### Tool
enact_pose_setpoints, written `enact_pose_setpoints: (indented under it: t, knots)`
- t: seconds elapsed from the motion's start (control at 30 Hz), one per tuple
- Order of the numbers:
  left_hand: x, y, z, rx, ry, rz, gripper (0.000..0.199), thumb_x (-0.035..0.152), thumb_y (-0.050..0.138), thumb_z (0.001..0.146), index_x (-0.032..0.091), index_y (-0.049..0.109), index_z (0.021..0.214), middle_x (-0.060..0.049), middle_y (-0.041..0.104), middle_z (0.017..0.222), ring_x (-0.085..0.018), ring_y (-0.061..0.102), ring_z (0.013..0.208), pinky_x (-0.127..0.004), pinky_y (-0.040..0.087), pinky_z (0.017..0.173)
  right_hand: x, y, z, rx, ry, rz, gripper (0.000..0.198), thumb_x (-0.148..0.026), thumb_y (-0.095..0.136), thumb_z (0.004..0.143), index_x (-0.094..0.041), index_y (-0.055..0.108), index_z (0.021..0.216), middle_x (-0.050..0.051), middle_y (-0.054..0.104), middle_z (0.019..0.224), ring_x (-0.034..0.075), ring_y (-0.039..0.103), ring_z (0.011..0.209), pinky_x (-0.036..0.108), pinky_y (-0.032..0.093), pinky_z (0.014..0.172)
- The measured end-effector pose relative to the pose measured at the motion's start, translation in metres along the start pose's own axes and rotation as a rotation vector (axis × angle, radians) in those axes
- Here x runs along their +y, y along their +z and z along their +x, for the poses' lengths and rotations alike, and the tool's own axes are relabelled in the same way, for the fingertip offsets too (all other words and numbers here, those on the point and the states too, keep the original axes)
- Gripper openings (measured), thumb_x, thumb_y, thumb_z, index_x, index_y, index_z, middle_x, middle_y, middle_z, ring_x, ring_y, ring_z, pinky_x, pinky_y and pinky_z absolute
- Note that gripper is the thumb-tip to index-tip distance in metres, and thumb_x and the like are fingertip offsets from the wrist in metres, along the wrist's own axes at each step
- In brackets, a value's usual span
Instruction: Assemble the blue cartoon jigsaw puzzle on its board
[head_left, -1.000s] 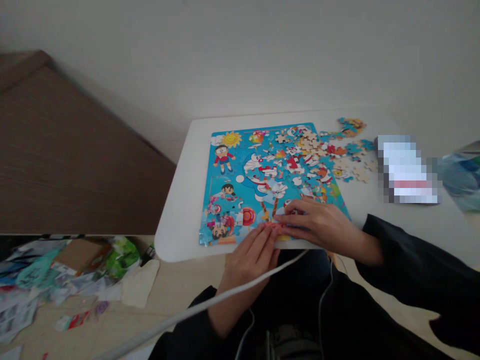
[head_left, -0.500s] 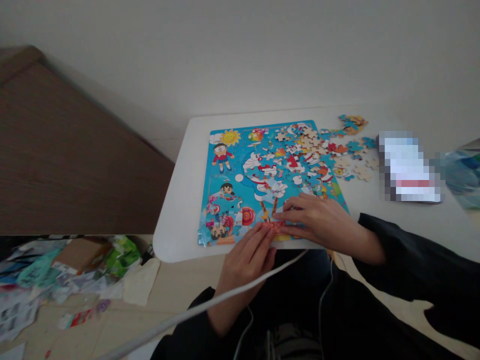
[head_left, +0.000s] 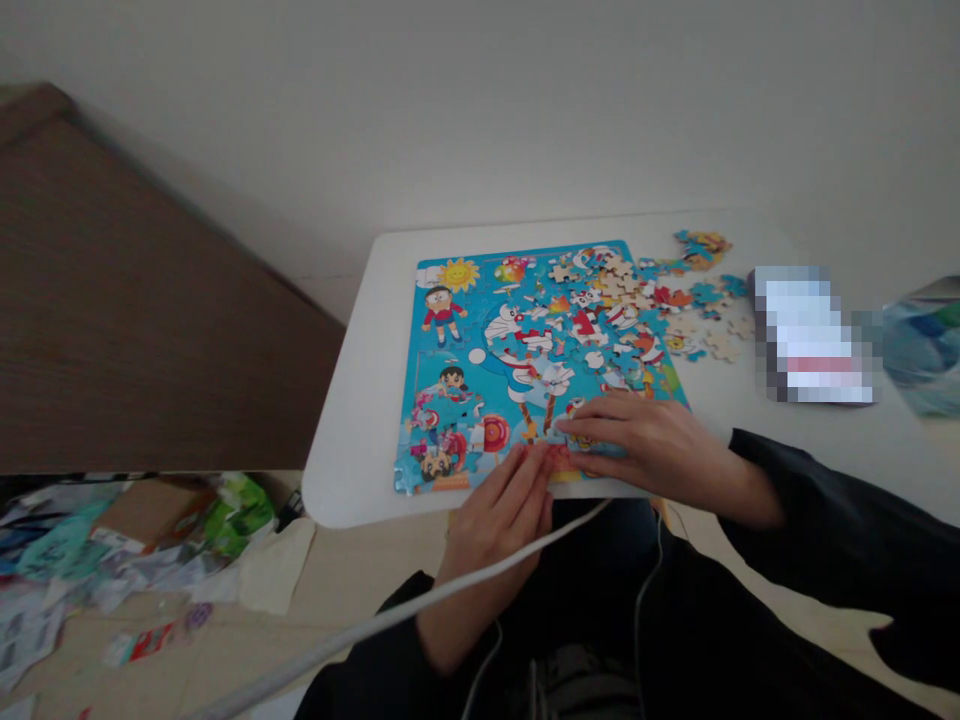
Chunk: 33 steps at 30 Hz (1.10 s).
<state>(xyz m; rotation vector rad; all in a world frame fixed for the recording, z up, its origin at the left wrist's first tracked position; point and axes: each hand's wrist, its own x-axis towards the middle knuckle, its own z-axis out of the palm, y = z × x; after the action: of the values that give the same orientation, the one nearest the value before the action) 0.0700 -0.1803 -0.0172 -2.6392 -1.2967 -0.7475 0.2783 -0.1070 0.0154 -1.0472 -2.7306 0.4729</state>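
The left hand (head_left: 499, 510) lays straightened fingers on the near edge of a flat, blue cartoon jigsaw puzzle (head_left: 514, 378) on a white, round-cornered table (head_left: 356, 420), probably to steady it; the right hand (head_left: 637, 438) arches over its lower section. Whether either grips a piece, I cannot tell. Loose multicoloured, tan-backed jigsaw pieces (head_left: 721, 346) lie rightward, perhaps for easy reach. No writing is legible; the pale rectangular phone-like device (head_left: 810, 330) is pixelated.

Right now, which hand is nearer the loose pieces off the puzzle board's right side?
Right. The right hand is left of the loose pieces, on their near side; the left hand is farther left, at the near edge of the puzzle board.
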Motion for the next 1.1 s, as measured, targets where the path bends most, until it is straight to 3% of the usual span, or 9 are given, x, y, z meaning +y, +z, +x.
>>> enact_pose_setpoints:
  t: [0.2, 0.37, 0.57, 0.67, 0.83, 1.1]
  knots:
    - [-0.002, 0.0, 0.006, -0.097, 0.038, 0.071, 0.026, 0.01, 0.045, 0.09, 0.009, 0.066, 0.106, -0.01, 0.065, 0.122, -0.023, 0.064, 0.108, -0.036, 0.056, 0.091, 0.003, 0.0, -0.009, 0.012, 0.046, 0.052, 0.026, -0.033, 0.05, 0.092, -0.021, 0.069, 0.104, 0.008, 0.069, 0.104, 0.023, 0.064, 0.096, 0.036, 0.052, 0.08]
    - [-0.001, 0.001, 0.009, -0.05, 0.026, 0.068, 0.019, 0.014, 0.052, 0.089, 0.011, 0.067, 0.099, -0.009, 0.068, 0.117, -0.023, 0.066, 0.101, -0.036, 0.058, 0.087, 0.005, 0.001, -0.005, 0.014, 0.094, 0.138, 0.023, -0.032, 0.058, 0.087, -0.021, 0.066, 0.106, 0.006, 0.069, 0.099, 0.02, 0.064, 0.094, 0.032, 0.051, 0.079]
    - [0.001, 0.001, 0.004, -0.056, 0.009, 0.089, 0.032, 0.024, 0.049, 0.093, 0.009, 0.061, 0.119, -0.009, 0.066, 0.122, -0.023, 0.064, 0.107, -0.034, 0.057, 0.088, 0.009, -0.002, 0.0, -0.024, 0.143, 0.224, 0.026, -0.03, 0.063, 0.083, -0.02, 0.066, 0.107, 0.006, 0.07, 0.098, 0.019, 0.064, 0.092, 0.032, 0.049, 0.081]
    - [0.002, 0.003, -0.001, -0.09, 0.021, 0.103, 0.038, 0.029, 0.05, 0.093, 0.011, 0.056, 0.126, -0.009, 0.061, 0.128, -0.023, 0.061, 0.114, -0.034, 0.055, 0.092, 0.011, -0.006, 0.002, -0.05, 0.172, 0.316, 0.023, -0.029, 0.063, 0.082, -0.021, 0.068, 0.104, 0.003, 0.071, 0.09, 0.016, 0.065, 0.08, 0.028, 0.049, 0.073]
    - [0.006, 0.007, -0.006, -0.063, 0.028, 0.149, 0.041, 0.029, 0.052, 0.092, 0.008, 0.056, 0.126, -0.011, 0.059, 0.131, -0.024, 0.056, 0.12, -0.033, 0.051, 0.098, 0.015, -0.015, 0.005, -0.09, 0.159, 0.473, 0.016, -0.03, 0.059, 0.085, -0.022, 0.072, 0.089, 0.001, 0.07, 0.079, 0.014, 0.064, 0.075, 0.025, 0.048, 0.069]
    - [0.01, 0.013, -0.01, -0.029, 0.036, 0.188, 0.038, 0.019, 0.054, 0.089, 0.004, 0.057, 0.123, -0.013, 0.06, 0.129, -0.026, 0.056, 0.12, -0.034, 0.051, 0.098, 0.012, -0.007, 0.013, -0.07, 0.226, 0.473, 0.012, -0.024, 0.066, 0.077, -0.02, 0.072, 0.088, 0.001, 0.071, 0.075, 0.013, 0.064, 0.067, 0.023, 0.048, 0.063]
